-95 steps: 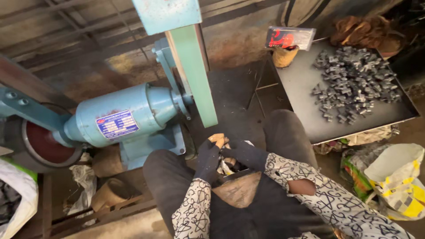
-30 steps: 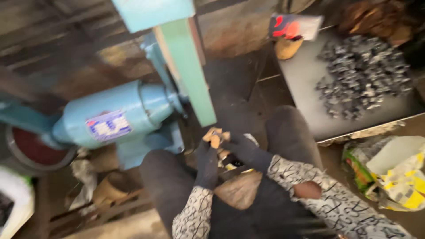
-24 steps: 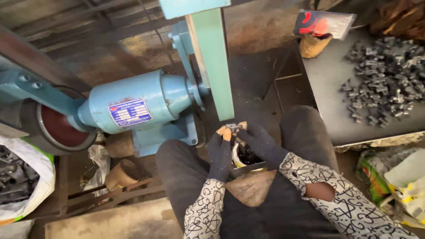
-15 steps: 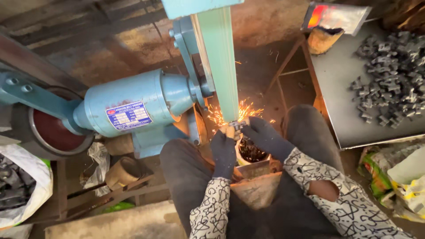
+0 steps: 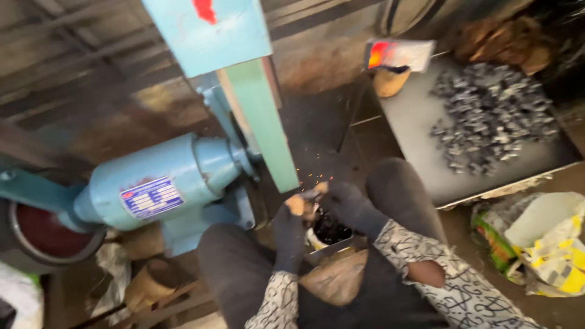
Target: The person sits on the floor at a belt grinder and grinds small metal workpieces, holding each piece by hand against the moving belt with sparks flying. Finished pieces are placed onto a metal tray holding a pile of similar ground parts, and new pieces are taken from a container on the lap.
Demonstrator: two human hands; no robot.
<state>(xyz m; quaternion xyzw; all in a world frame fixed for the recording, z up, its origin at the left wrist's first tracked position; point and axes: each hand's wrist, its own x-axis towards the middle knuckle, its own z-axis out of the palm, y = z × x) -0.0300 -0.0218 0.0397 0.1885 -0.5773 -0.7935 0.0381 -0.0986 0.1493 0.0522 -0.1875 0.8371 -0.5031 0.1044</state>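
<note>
1. Nearest the wearer: a container of small dark parts (image 5: 329,230) sits in the lap between the knees, just below the sanding belt (image 5: 262,122), which serves as landmark throughout.
2. Left hand (image 5: 289,234), dark-gloved, is curled shut around a small workpiece (image 5: 306,198), fingertips up toward the belt's lower end. The forearm rises from the lap in a patterned sleeve.
3. Right hand (image 5: 348,204), also gloved, closes on the same workpiece from the right of the belt, wrist bent inward. The frame is blurred, so the exact finger placement cannot be told.
4. Workpiece sits at the belt's lower edge; a few sparks (image 5: 308,176) show there.
5. Risk, as judged: both gloves are very close to the moving belt, so a slip of so small a part could drag fingertips or glove fabric in.
6. Risk, as judged: sparks fall toward lap and sleeves; scorching is possible.
7. Left of the belt: the blue motor housing (image 5: 158,186).
8. Right of the belt, farther off: a metal tray (image 5: 414,140) bearing a heap of grey parts (image 5: 490,116).
</note>
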